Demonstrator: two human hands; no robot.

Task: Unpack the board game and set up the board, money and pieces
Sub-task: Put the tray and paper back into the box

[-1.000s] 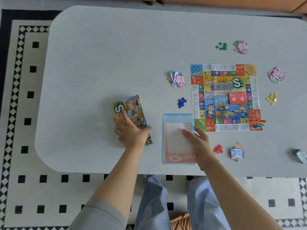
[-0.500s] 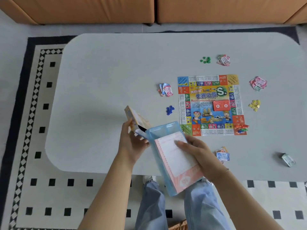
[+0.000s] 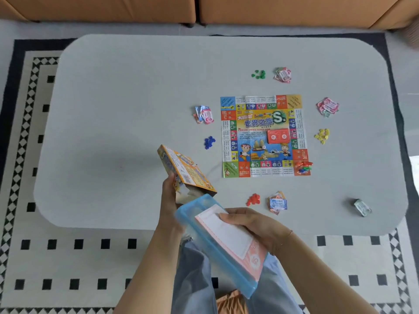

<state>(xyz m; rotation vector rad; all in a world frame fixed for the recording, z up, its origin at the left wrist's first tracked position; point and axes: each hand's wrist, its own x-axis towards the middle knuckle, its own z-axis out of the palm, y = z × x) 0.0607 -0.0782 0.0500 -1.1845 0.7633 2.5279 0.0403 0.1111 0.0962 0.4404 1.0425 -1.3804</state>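
Observation:
The colourful game board (image 3: pixel 263 135) lies flat on the grey table (image 3: pixel 127 109), with a red card stack (image 3: pixel 278 136) on it. Around it lie money piles (image 3: pixel 282 75) (image 3: pixel 327 106) (image 3: pixel 204 114) (image 3: pixel 278 202) and heaps of green (image 3: pixel 259 74), yellow (image 3: pixel 322 135), blue (image 3: pixel 209 142) and red (image 3: pixel 253 199) pieces. My left hand (image 3: pixel 169 200) grips the open orange game box (image 3: pixel 184 171), tilted above the table's near edge. My right hand (image 3: pixel 254 225) holds the blue plastic tray (image 3: pixel 213 243) with a pink sheet (image 3: pixel 229 232) on it, its end at the box mouth.
Coloured pawns (image 3: pixel 303 167) sit on the board's near right corner. A small grey-green packet (image 3: pixel 362 207) lies near the table's right edge. An orange sofa (image 3: pixel 204 7) stands beyond the table. A patterned rug (image 3: pixel 68 257) surrounds it.
Both hands lifted the box and the blue tray off the table. The box now stands tilted with its open end toward the tray, and the tray's end has come up to it.

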